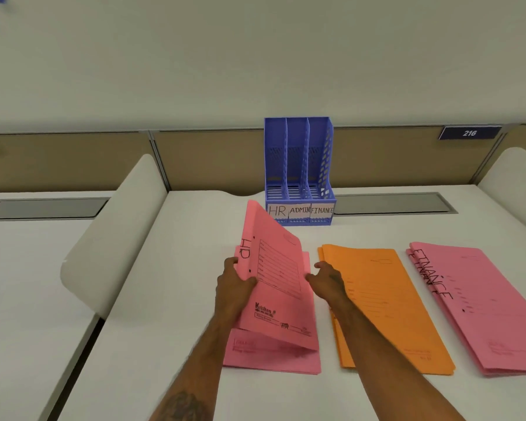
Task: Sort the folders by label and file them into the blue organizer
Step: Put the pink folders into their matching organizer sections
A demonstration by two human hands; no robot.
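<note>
HR folder (278, 281) is tilted up over the pink HR pile (274, 358) on the counter (179, 284), short of the blue organizer (327, 165); left hand (236, 287) grips its spine edge; right hand (325, 279) meets the opposite edge, hold cannot be told; risk: one-sided grip lets the cover sag open, or misfiling in the adjoining ADMIN slot.

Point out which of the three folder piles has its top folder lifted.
The left pink pile: its HR folder is tilted up, held by the left hand and right hand. The orange pile and FINANCE pile lie flat.
</note>
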